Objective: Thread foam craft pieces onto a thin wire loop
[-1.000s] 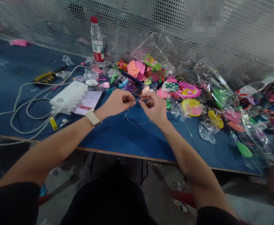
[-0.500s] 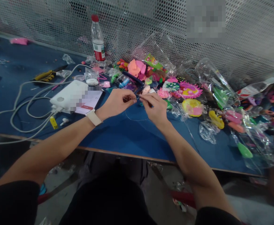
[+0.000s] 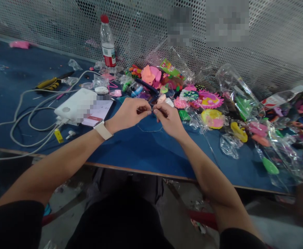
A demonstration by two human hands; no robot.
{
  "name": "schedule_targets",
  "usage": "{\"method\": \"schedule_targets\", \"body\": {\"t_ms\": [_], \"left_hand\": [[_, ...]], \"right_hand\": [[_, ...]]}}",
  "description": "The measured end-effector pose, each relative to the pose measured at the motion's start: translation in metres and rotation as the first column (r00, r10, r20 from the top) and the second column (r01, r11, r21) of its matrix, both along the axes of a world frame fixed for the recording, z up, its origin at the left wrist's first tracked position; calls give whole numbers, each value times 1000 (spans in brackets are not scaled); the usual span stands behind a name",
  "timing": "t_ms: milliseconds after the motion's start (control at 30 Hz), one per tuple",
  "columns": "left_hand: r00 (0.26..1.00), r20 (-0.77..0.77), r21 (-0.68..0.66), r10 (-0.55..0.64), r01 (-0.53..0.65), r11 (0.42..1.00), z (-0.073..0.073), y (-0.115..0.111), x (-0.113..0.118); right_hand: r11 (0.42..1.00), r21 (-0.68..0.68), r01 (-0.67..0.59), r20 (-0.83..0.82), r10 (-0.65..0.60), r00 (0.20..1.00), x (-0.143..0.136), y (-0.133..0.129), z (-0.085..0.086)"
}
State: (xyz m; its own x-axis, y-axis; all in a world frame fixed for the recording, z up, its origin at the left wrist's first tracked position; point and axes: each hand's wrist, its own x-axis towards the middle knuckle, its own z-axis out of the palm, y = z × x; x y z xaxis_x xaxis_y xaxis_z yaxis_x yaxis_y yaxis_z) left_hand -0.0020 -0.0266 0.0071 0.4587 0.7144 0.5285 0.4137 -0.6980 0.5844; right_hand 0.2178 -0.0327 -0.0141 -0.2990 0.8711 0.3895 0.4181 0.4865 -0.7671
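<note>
My left hand (image 3: 130, 112), with a white watch band (image 3: 103, 130) at the wrist, pinches a fine thread (image 3: 149, 131) between thumb and fingertips. Facing it, my right hand (image 3: 169, 119) has thumb and index finger closed on the same thread. The two sets of fingertips almost meet above the blue table (image 3: 141, 150). Below them the thread sags in a shallow loop from one hand to the other. Whatever else lies between the fingertips is too small to make out.
A white power bank (image 3: 76, 105) with looped cables lies beside a phone (image 3: 99, 110) on the left. Yellow-handled pliers (image 3: 49, 83) are farther back. A red-capped bottle (image 3: 108, 45) stands by the perforated metal screen (image 3: 143, 31). Colourful clay pieces and plastic wrappers (image 3: 229, 147) spread rightward.
My right hand has shifted slightly left, bringing its fingertips closer to the left ones. The left hand has barely moved, and the thread still hangs below.
</note>
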Motion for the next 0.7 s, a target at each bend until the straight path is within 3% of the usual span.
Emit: {"method": "schedule_targets", "body": {"t_ms": [133,267,400,500,700], "left_hand": [[999,-47,53,-5,7,999,0,0,1],[999,-37,50,-9,11,999,3,-2,2],[999,28,-20,-18,19,1000,5,-3,1],[998,63,-75,-22,27,997,3,-1,-1],[997,76,-127,-31,41,991,0,2,-2]], "right_hand": [[988,-105,-110,-70,103,992,2,6,0],[983,-143,-113,-83,102,991,1,5,2],[995,71,-66,43,63,997,0,-3,5],[963,269,-31,121,-2,993,1,-6,4],[901,426,-79,282,-50,958,11,1,-2]]}}
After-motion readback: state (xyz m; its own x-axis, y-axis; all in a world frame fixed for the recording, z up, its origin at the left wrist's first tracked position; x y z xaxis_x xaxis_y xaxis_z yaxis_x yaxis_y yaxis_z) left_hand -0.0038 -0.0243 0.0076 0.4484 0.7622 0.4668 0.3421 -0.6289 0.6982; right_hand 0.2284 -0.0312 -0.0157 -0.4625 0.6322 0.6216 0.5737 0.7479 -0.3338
